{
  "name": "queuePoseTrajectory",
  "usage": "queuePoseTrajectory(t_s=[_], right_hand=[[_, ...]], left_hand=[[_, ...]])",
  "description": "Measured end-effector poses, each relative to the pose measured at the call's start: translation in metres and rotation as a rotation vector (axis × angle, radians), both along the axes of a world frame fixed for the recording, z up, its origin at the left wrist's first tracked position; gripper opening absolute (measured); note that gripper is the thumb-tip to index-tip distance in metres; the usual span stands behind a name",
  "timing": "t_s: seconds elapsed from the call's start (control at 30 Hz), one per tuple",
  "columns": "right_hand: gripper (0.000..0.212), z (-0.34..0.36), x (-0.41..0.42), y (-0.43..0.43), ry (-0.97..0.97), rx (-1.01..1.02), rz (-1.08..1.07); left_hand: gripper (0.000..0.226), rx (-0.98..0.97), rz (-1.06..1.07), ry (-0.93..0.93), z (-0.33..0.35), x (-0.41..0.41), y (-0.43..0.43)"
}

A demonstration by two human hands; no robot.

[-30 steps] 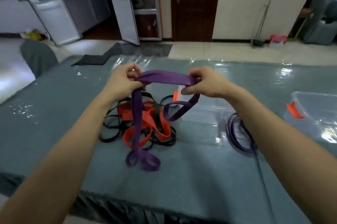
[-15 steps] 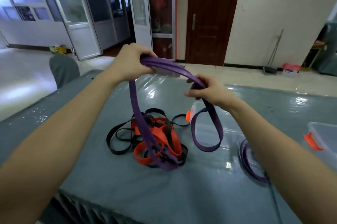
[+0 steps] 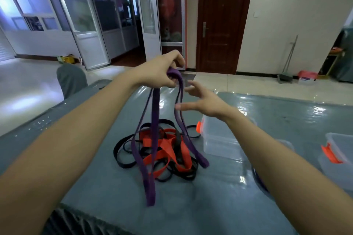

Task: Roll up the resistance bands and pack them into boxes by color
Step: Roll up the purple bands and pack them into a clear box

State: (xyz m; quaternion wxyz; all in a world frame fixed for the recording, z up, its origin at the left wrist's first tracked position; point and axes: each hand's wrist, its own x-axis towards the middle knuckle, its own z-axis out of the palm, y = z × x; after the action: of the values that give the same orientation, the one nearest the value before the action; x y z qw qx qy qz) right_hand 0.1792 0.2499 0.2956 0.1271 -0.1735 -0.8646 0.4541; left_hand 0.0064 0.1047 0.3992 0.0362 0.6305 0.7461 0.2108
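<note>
I see my left hand [image 3: 162, 71] raised above the table [image 3: 219, 196], fingers curled tight around the top of a purple band [image 3: 155, 112]. The band hangs from that fist in several long loops; the nearest loop drops toward the front edge of the table, and another ends just right of the pile. My right hand [image 3: 202, 101] is just beside the hanging strands, fingers spread and empty, the fingertips near the band but I cannot tell whether they touch it.

Under the band, in the middle of the table, lies a tangled pile of orange bands [image 3: 164, 146] and black bands [image 3: 124, 150], laid over one another. Right of the pile stands a clear box [image 3: 219, 143] with an orange clip on its near corner, partly hidden by my right forearm. A second clear box [image 3: 340, 150] with an orange clip sits well apart at the right edge. Another purple band [image 3: 260, 181] lies on the table beneath my right forearm, mostly hidden. The table wears a grey-blue cloth with a glossy cover.
</note>
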Motion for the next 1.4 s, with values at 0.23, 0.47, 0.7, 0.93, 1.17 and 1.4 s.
queuePoseTrajectory(t_s=[0.23,0.47,0.7,0.93,1.17,1.4], right_hand=[[0.012,0.020,-0.021,0.006,0.241,0.032,-0.072],[0.036,0.002,-0.013,0.012,0.091,0.208,-0.038],[0.076,-0.001,-0.012,0.005,0.167,0.073,-0.096],[0.082,0.012,-0.016,-0.001,0.291,-0.095,-0.112],[0.097,-0.014,-0.031,-0.011,0.336,-0.404,0.040],[0.070,-0.067,-0.039,-0.040,0.244,-0.478,0.006]], left_hand=[[0.030,-0.093,0.122,0.145,0.004,-0.030,-0.010],[0.031,-0.053,0.044,-0.363,-0.009,-0.036,-0.016],[0.054,0.057,0.008,-0.343,0.017,0.001,0.007],[0.042,0.250,-0.013,-0.420,0.025,0.022,0.022],[0.044,0.325,-0.036,-0.498,0.031,0.032,0.028],[0.033,0.453,-0.050,-0.689,0.036,0.026,0.029]])
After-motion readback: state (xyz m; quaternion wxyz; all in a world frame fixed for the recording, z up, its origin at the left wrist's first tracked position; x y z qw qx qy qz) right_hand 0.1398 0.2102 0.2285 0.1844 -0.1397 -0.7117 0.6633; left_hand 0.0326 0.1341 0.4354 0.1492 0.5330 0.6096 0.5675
